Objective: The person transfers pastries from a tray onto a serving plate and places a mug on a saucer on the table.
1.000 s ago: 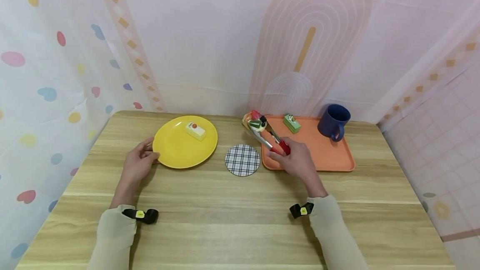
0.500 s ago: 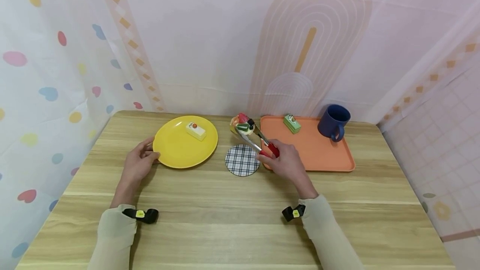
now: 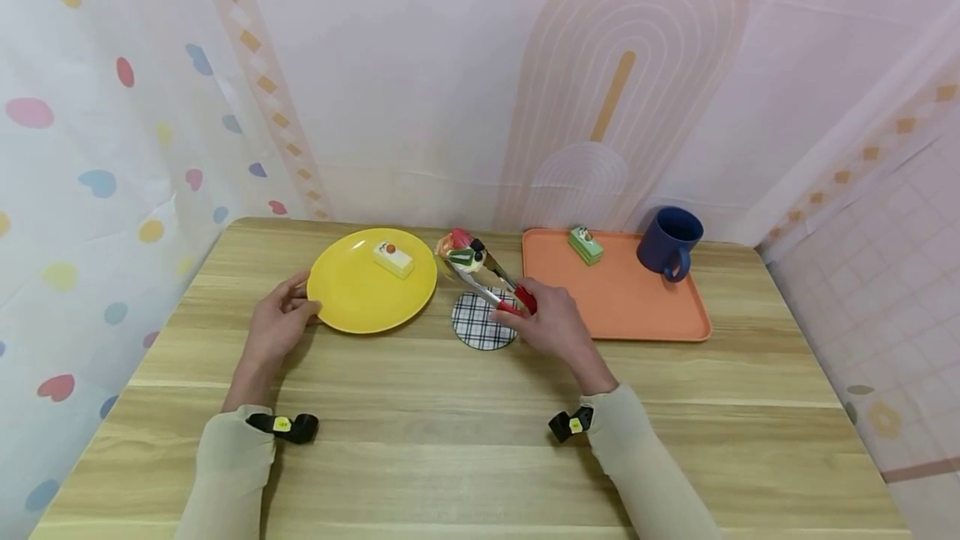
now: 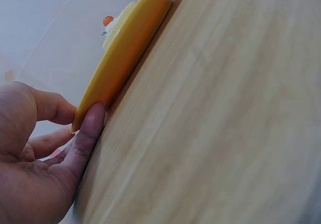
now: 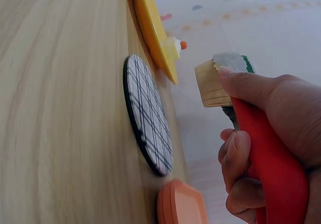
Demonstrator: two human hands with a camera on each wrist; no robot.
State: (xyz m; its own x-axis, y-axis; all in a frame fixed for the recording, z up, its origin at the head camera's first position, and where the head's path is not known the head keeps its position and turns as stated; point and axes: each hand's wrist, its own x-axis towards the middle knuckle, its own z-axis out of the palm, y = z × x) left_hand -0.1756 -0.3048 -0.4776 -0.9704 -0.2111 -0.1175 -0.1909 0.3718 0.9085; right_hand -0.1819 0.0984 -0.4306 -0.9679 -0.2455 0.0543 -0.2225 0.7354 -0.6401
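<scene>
At the left of the table, my left hand pinches the rim of a yellow plate, thumb and index finger on its edge. A small white-and-yellow cake slice with an orange-red topping sits on that plate. My right hand grips red-handled metal tongs. Between the tong tips is a fruit tart in a pale crust, raised above the table just right of the plate. The tongs overlap a round plaid coaster in the head view.
Right of the coaster lies an orange tray. It bears a green cake slice at its back and a dark blue mug at its back right corner. A patterned curtain hangs right behind the table.
My right hand has moved left with the tongs and tart, from over the tray's left edge to beside the plate. The left hand and plate have stayed in place.
</scene>
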